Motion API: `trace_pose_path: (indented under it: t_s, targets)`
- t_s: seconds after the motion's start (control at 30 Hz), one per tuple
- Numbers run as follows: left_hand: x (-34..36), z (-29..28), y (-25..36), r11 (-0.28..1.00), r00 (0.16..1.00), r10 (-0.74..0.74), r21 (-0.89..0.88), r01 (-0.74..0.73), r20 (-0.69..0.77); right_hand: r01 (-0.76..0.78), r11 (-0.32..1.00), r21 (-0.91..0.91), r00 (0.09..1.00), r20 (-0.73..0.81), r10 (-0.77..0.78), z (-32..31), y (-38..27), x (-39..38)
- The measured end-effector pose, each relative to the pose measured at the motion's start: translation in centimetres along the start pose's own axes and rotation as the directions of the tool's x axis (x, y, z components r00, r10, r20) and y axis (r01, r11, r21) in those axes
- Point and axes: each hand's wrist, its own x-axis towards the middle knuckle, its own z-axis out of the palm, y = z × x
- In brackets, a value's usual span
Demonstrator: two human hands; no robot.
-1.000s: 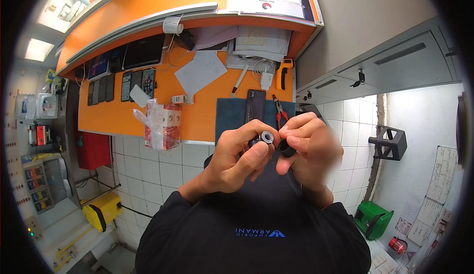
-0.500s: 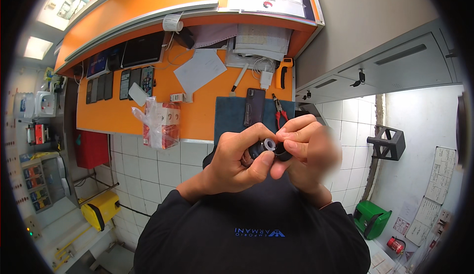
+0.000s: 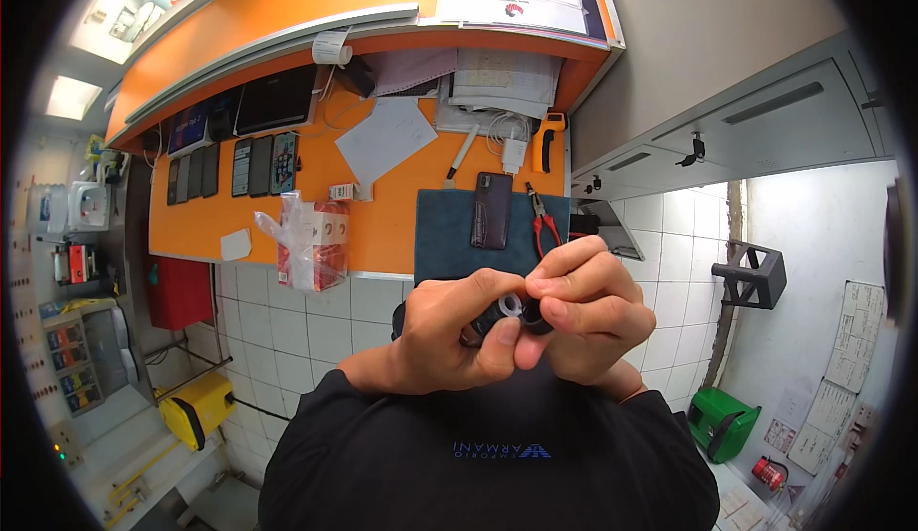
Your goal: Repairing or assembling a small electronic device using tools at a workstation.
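In front of my chest, both hands meet just beyond the desk's near edge. My left hand [image 3: 449, 325] is closed around a small black cylinder with a pale ring [image 3: 510, 304] at its open end. Fingers and thumb of my right hand [image 3: 598, 306] pinch a black round cap-like piece [image 3: 537, 317] right beside that ring; whether the two parts touch I cannot tell. Beyond the hands, a dark smartphone [image 3: 491, 211] lies on a blue-grey mat [image 3: 440, 230]. Red-handled pliers [image 3: 542, 220] rest next to it, close to my right fingers.
The orange desk [image 3: 382, 244] holds a plastic-wrapped red and white box [image 3: 330, 244], several phones [image 3: 253, 166], a white sheet [image 3: 387, 139], a pen [image 3: 464, 151], a white charger [image 3: 513, 155] and a yellow-black handheld device [image 3: 549, 142]. A small white piece [image 3: 235, 244] lies by the front edge.
Both hands have come slightly lower and nearer my body, still holding the two black parts. The small white piece went from over the phones to the desk's front edge.
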Motion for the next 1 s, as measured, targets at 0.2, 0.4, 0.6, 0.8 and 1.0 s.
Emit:
trace_pose_path:
  t_s: [0.2, 0.4, 0.6, 0.8, 1.0]
  targets:
    - [-0.1, 0.1, -0.3, 1.000, 1.000, -0.009, -0.022, 0.010, 0.018, -0.090, 0.996, 0.012, 0.994, 0.070, 0.089, -1.0, -0.6, 0.2]
    - [-0.1, 0.6, -0.2, 0.998, 0.998, 0.058, 0.026, -0.057, -0.028, -0.111, 0.993, 0.038, 0.993, 0.040, 0.109, -0.6, -0.8, -0.4]
    - [-0.4, 1.1, -0.6, 0.995, 0.995, 0.101, -0.021, -0.101, -0.015, 0.049, 0.996, 0.068, 0.995, -0.090, -0.043, 0.3, 0.3, -1.2]
    - [-0.5, 2.2, -1.9, 0.975, 0.993, 0.118, -0.188, -0.122, -0.031, 0.058, 0.995, 0.086, 0.997, -0.051, -0.053, -0.6, 0.5, -0.6]
    - [0.1, 1.8, -2.4, 0.844, 0.974, -0.154, -0.491, 0.217, 0.167, -0.068, 0.984, 0.162, 0.977, -0.190, 0.098, -1.3, 1.4, -0.7]
